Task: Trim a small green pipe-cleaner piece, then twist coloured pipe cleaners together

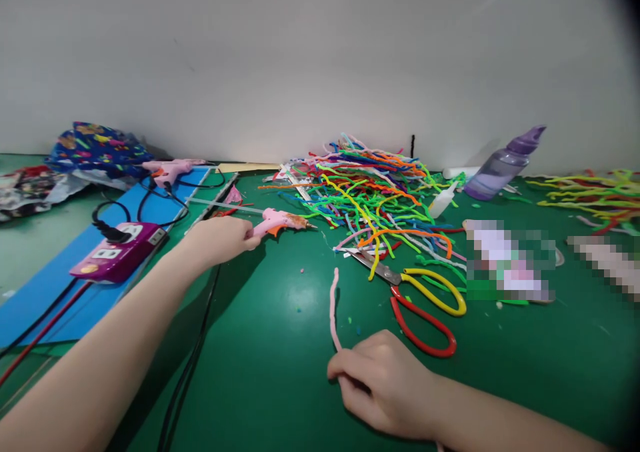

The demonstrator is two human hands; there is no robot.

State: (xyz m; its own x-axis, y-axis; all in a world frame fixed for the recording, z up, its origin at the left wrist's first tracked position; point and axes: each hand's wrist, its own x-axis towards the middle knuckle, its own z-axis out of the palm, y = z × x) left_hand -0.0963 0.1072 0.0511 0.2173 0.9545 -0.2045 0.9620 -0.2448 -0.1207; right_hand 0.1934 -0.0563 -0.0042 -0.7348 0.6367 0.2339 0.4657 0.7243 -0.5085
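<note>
My left hand [227, 239] is closed round the handle of a pink hot glue gun [280, 221], whose nozzle points right. A clear glue stick [225, 204] juts from its back end. In my right hand [385, 385], lower centre, a pale pink pipe cleaner [333, 305] is pinched between thumb and fingers, its free end pointing up and away. Scissors [390, 273] with one yellow and one red handle lie open just beyond that hand. Behind them spreads a heap of colourful pipe cleaners [370, 185]. A thin glue strand hangs near the nozzle.
A purple power strip [120, 252] with cords sits on a blue board [55, 305] at left, a second pink glue gun [170, 170] behind it. Toward the right stand a purple bottle [500, 165] and a small white squeeze bottle [443, 201]. More pipe cleaners [600, 195] lie far right.
</note>
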